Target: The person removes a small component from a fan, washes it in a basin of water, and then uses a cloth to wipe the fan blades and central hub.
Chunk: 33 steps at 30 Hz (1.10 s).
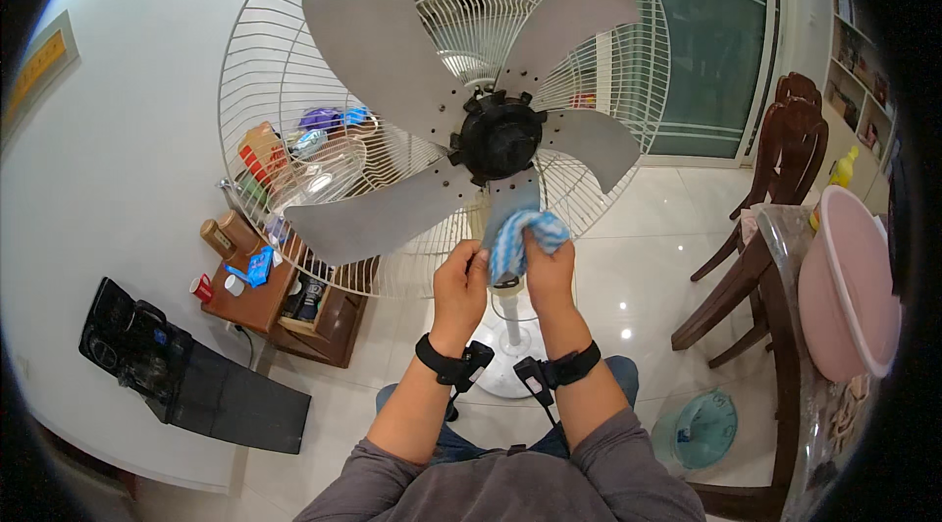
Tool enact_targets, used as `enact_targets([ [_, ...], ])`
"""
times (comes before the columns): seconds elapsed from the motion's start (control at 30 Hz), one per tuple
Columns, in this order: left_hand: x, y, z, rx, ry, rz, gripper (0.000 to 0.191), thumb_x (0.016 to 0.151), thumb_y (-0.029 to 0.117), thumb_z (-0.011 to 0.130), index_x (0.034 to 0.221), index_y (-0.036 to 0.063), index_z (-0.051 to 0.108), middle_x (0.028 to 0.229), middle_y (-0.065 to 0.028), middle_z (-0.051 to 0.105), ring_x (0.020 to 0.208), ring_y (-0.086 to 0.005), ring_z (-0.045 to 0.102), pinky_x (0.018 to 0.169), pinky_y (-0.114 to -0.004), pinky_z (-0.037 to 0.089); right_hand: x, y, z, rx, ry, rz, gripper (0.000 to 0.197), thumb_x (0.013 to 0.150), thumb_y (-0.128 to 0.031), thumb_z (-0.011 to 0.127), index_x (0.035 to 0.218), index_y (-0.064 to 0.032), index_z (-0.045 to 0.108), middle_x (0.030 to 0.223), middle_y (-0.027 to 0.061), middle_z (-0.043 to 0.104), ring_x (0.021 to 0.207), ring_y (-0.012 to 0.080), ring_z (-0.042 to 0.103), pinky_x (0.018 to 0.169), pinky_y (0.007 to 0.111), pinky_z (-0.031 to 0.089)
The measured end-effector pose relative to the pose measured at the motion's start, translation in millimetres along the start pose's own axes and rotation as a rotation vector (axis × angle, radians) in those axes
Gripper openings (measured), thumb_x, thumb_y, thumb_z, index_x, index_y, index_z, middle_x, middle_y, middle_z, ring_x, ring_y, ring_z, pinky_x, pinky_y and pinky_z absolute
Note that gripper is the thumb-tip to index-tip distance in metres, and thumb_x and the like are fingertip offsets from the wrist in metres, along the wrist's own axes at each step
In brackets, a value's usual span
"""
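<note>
A large pedestal fan stands before me with its front grille off, its several grey metal blades showing around a black hub. My left hand pinches the left edge of the lowest fan blade near its tip. In my right hand is a blue-and-white striped cloth, bunched up and pressed against the same blade. The cloth hides most of the blade's outer half. Behind the blades curves the white wire rear grille. The white fan base rests on the floor beyond my wrists.
A wooden cabinet with small items stands left, behind the grille. Nearer is a black floor-standing appliance. To the right are a table with a pink basin, a wooden chair and a teal bucket on the floor.
</note>
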<state>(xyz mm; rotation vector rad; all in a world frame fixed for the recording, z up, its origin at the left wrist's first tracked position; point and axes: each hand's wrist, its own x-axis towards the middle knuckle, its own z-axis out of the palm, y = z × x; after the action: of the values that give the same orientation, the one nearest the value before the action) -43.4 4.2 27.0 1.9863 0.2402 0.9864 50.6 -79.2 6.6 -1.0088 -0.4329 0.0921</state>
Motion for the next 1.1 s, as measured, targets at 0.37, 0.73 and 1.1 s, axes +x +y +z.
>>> enact_targets([
  [0.37,-4.7,-2.7,3.6,0.003,0.015,0.026,0.013,0.096,0.002,0.049,0.104,-0.0003,0.059,0.078,-0.003,0.057,0.069,-0.0081,0.05,0.064,-0.024,0.043,30.7,-48.9,25.4,-0.388,0.096,-0.189,0.036,0.072,-0.004,0.079,0.102,-0.0026,0.058,0.092,0.0057,0.066,0.083,0.0133,0.062,0.074,0.029,0.05],
  [0.73,-2.4,3.1,-2.7,0.043,0.015,0.029,0.011,0.097,0.01,0.055,0.1,0.0005,0.059,0.07,-0.0009,0.05,0.064,-0.0089,0.043,0.058,-0.026,0.039,42.3,-36.8,12.1,-0.046,0.015,-0.202,0.019,0.09,-0.002,0.062,0.109,-0.001,0.065,0.09,0.0009,0.066,0.077,0.0086,0.059,0.068,0.024,0.048],
  [1.1,-2.6,-7.6,4.0,-0.089,0.008,-0.032,0.016,0.093,-0.002,0.05,0.106,-0.002,0.06,0.092,-0.0024,0.063,0.082,-0.0111,0.056,0.073,-0.026,0.046,20.6,-43.6,28.5,-0.174,-0.043,-0.134,0.051,0.068,-0.001,0.079,0.112,-0.0029,0.054,0.1,0.0077,0.065,0.091,0.0162,0.063,0.08,0.029,0.051],
])
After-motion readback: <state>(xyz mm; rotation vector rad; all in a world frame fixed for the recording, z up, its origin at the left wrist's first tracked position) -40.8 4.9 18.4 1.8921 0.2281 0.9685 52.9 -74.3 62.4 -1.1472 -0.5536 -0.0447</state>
